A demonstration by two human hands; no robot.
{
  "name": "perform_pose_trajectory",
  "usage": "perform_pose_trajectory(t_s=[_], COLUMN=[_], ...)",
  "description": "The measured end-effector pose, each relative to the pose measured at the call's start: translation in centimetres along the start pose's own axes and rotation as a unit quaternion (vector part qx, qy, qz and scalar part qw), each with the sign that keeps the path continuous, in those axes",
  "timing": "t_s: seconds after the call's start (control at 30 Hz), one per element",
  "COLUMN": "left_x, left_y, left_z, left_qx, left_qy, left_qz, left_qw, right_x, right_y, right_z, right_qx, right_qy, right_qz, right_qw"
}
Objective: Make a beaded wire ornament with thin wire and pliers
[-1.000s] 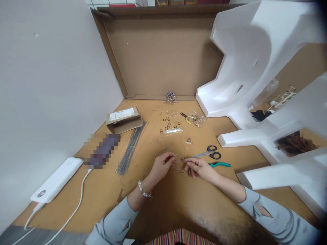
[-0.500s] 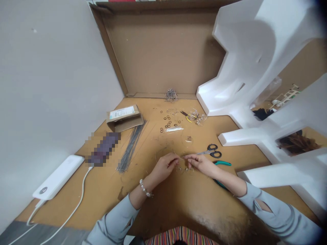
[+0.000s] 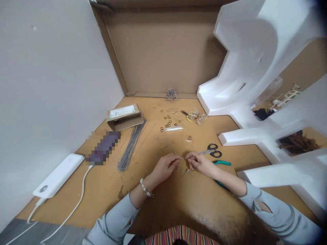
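My left hand [image 3: 165, 168] and my right hand [image 3: 201, 164] face each other low over the table, fingertips a small gap apart. Each is closed in a pinch on a thin wire piece [image 3: 184, 170], which curves below the fingers and carries small shiny bits, perhaps beads. The exact grip points are too fine to make out. Black-handled scissors [image 3: 216, 153] lie just beyond my right hand. Teal-handled pliers [image 3: 222, 163] are partly hidden under my right forearm. A loose thin wire loop [image 3: 156, 156] shows behind my left hand.
Grey wires [image 3: 131, 146] lie bundled at left, near a small cardboard box [image 3: 125, 117], a pixelated dark object [image 3: 104, 148] and a white power bank [image 3: 58, 175]. Farther back are dark rings [image 3: 169, 123], yellow-handled pliers [image 3: 189, 118] and a wire cluster [image 3: 171, 94]. White foam [image 3: 245, 136] borders the right.
My right fingertips have drawn slightly away from the left ones and curled a little. More of the wire piece's curve now shows below the hands.
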State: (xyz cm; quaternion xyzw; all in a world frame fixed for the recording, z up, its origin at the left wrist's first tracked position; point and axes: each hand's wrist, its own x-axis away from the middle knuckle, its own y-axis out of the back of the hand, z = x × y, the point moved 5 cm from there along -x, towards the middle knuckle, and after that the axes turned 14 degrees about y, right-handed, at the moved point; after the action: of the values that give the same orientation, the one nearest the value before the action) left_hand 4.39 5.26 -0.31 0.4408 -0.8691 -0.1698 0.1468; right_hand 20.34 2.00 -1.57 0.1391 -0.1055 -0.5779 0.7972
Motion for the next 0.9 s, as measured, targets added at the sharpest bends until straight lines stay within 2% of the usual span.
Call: perform_pose_trajectory(t_s=[0.13,0.23,0.3,0.37,0.43,0.47,0.57,0.8,0.9], left_x=[-0.4,-0.7,-0.7,-0.7,-0.6,-0.6,-0.5,-0.4,-0.4], left_y=[0.1,0.3,0.1,-0.4,-0.8,-0.9,-0.8,-0.5,-0.1], left_z=[0.9,1.2,1.4,1.7,1.8,1.8,1.6,1.6,1.6], left_qx=[0.109,0.198,0.299,0.396,0.454,0.467,0.472,0.425,0.412], left_qy=[0.081,0.115,0.14,0.166,0.183,0.183,0.164,0.146,0.144], left_qz=[0.007,0.021,0.05,0.088,0.116,0.122,0.117,0.068,0.031], left_qw=[0.991,0.973,0.943,0.899,0.864,0.856,0.858,0.891,0.899], right_x=[0.0,-0.1,-0.1,-0.2,-0.2,-0.2,-0.1,-0.1,0.7], right_y=[-0.1,-0.3,-0.4,-0.5,-0.6,-0.6,-0.6,-0.9,0.1], right_z=[0.3,0.6,0.8,1.1,1.3,1.3,1.4,1.8,1.9], right_qx=[-0.015,-0.036,-0.051,-0.064,-0.076,-0.081,-0.092,-0.102,-0.065], right_qy=[0.001,0.001,-0.001,-0.003,-0.007,-0.008,-0.015,-0.027,-0.042], right_qz=[0.015,0.029,0.038,0.047,0.054,0.056,0.058,0.057,0.04], right_qw=[1.0,0.999,0.998,0.997,0.996,0.995,0.994,0.993,0.996])
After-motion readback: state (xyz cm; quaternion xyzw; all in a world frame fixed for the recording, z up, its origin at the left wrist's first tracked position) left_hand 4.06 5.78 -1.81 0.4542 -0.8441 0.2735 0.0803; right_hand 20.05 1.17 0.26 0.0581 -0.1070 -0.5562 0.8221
